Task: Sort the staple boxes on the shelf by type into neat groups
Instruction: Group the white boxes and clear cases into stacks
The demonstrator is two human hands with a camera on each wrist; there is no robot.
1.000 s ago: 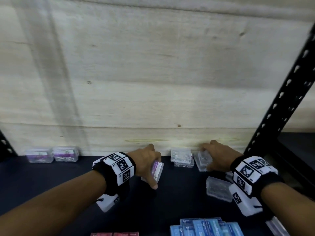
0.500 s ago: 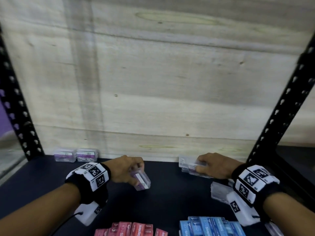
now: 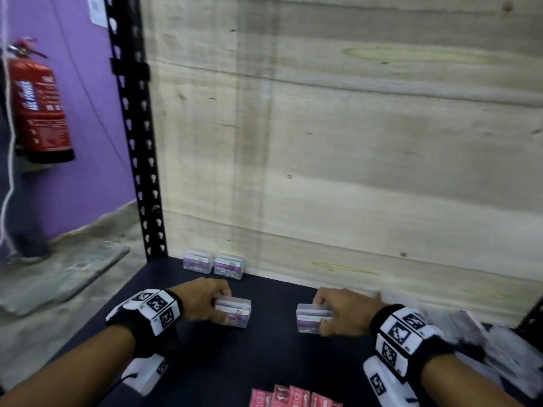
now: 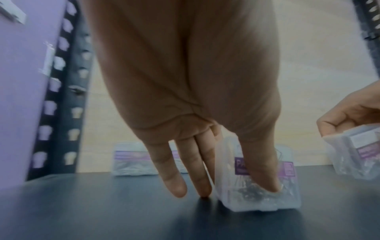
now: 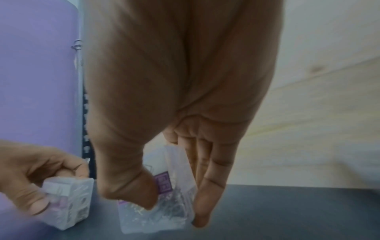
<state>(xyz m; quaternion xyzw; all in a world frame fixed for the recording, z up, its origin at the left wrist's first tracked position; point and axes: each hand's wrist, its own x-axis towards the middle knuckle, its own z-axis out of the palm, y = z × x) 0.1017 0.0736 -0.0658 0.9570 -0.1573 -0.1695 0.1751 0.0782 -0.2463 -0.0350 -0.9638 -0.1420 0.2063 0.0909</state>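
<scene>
Two clear purple-label boxes (image 3: 233, 312) (image 3: 313, 318) pinched by left hand (image 3: 205, 299), right hand (image 3: 342, 311); light, rigid, slick: grip long sides.

This looks like a storeroom or stockroom. A dark shelf (image 3: 282, 356) sits in a black metal rack whose slotted upright (image 3: 138, 136) rises at the left, backed by a bare plywood panel (image 3: 352, 157), and small packaged boxes of one kind stand side by side at the back (image 3: 213, 263), with red packs (image 3: 293, 398) at the front. Beyond the rack, a red fire extinguisher (image 3: 39, 110) hangs on a purple wall (image 3: 88, 142) above a rough concrete floor (image 3: 67, 274).
</scene>
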